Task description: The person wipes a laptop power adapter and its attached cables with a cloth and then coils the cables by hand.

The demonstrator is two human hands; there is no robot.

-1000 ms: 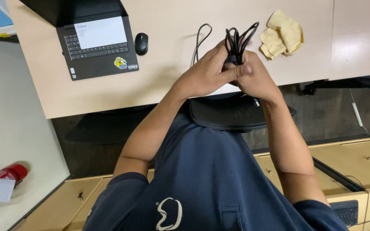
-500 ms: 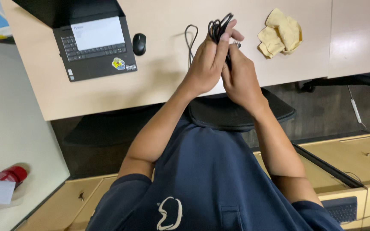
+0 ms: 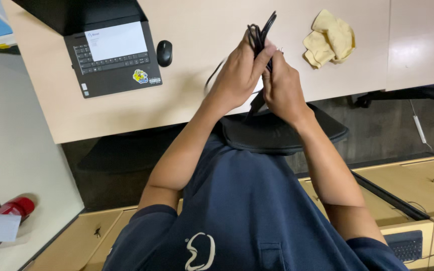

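Both my hands are raised over the front edge of a light wooden desk (image 3: 126, 113), holding a bundle of coiled black cable (image 3: 260, 31). My left hand (image 3: 237, 75) grips the bundle from the left, with its fingers wrapped around the coils. My right hand (image 3: 282, 88) is closed on the lower part of the bundle from the right. The loops stick up above my fingers, seen nearly edge-on. A loose strand of the cable trails down to the left of my left wrist, and another piece hangs between my hands.
An open black laptop (image 3: 114, 55) and a black mouse (image 3: 165, 52) lie on the desk at left. A crumpled yellow cloth (image 3: 329, 37) lies at right. A black chair seat (image 3: 277, 133) is under the desk edge. Wooden drawer units (image 3: 408, 185) and a red bottle (image 3: 16, 206) are lower down.
The wide loops have been gathered into a narrower bundle turned edge-on. The loose loop that lay on the desk has been pulled toward my left wrist. My hands shifted slightly left.
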